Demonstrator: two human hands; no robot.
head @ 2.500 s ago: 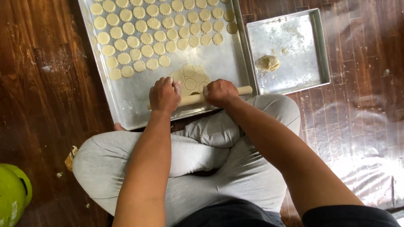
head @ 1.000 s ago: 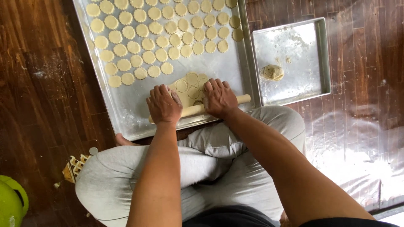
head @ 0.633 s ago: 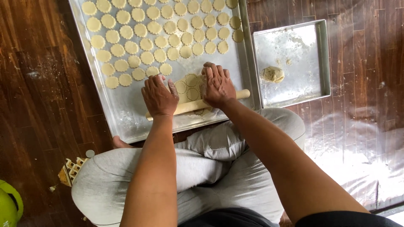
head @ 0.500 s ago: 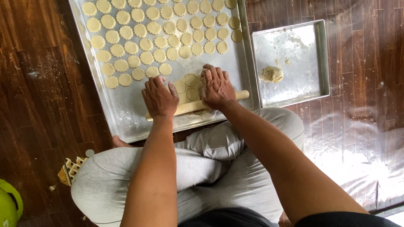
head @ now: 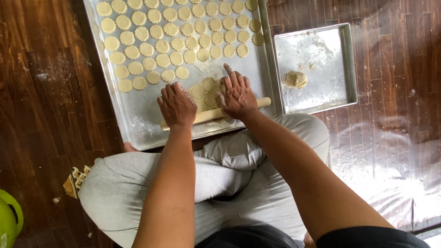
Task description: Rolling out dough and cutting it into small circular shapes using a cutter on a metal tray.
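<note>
I sit cross-legged on a wooden floor before a large metal tray [head: 138,124]. A wooden rolling pin [head: 209,114] lies across a small patch of rolled dough [head: 205,92] with round cut marks, near the tray's front edge. My left hand [head: 176,104] presses flat on the pin's left part. My right hand [head: 236,94] rests on its right part, fingers stretched forward over the dough. Several scalloped round dough discs [head: 177,32] lie in rows across the far part of the tray.
A smaller square metal tray [head: 321,96] on the right holds a lump of dough [head: 295,79]. A green round object [head: 9,220] sits at the bottom left, a small cutter-like item [head: 74,181] lies by my left knee, and shiny plastic sheet [head: 390,174] covers the floor at right.
Both hands have pushed the rolling pin forward, away from me, over the dough patch. My right hand's fingers have spread out flat.
</note>
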